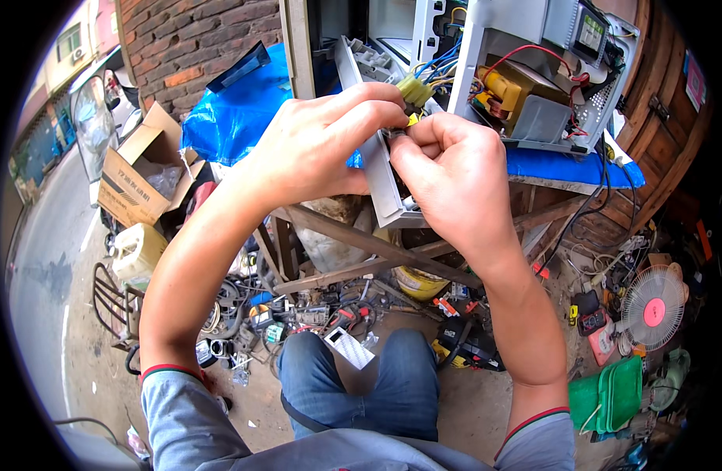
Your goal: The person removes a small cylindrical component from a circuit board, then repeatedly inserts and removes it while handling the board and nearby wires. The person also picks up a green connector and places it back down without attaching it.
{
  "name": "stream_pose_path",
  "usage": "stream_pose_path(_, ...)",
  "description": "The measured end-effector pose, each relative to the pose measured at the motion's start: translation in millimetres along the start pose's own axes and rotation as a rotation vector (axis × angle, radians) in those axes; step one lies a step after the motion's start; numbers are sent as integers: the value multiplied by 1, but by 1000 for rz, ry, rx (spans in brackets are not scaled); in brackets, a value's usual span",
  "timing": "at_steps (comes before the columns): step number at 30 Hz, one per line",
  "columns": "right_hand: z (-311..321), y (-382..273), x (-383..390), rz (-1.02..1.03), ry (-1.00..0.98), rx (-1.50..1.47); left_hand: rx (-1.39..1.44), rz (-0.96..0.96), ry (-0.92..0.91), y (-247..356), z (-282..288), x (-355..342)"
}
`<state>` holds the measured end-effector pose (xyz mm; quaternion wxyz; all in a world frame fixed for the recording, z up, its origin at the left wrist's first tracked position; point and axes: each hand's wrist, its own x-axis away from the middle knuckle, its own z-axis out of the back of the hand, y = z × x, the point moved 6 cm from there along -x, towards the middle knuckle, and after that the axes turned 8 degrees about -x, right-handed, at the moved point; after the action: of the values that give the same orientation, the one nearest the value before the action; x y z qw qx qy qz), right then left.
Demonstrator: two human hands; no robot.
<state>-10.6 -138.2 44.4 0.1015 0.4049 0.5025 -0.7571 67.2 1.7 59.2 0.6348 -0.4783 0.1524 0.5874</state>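
Note:
A long grey-white panel (392, 206) with a hollow inner side stands tilted in front of an opened metal appliance (467, 71). My left hand (318, 145) is closed on the panel, its thumb along the left edge and its fingers curled over the inner side. My right hand (461, 184) pinches at the same spot with thumb and forefinger; the small dark part between them is mostly hidden. Just beyond the fingertips are pale yellow-green connectors (415, 89) and a bundle of blue, white and yellow wires (446, 69). Inside the appliance sits a transformer (520, 93) with yellow wrapping.
Blue plastic sheeting (237, 118) lies left of the appliance. Below is a wooden frame (353, 239). Tools and scrap parts litter the floor around my knees. A cardboard box (137, 177) stands at left, a fan (653, 308) and a green bucket (618, 396) at right.

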Motion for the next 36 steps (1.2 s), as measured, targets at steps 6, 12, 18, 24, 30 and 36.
stream_pose_path(6, -1, 5, 1, -73, -106, -5, -3, -4, -7, 1, 0, 1)
stream_pose_path(12, 28, 0, -16, -248, -304, -97, -50, -7, -23, 4, 0, 1)
stream_pose_path(18, 20, -4, -32, -123, -508, -78, -14, 22, 22, 3, 0, 0)
stream_pose_path(24, 26, -6, -39, -92, -413, -70, -32, 23, -11, 1, -1, -1)
stream_pose_path(30, 16, 4, -38, -95, -423, 48, -24, 3, 13, 0, 0, -3)
stream_pose_path(36, 19, 5, -39, -80, -518, 33, -15, -13, 18, 0, 1, -6)
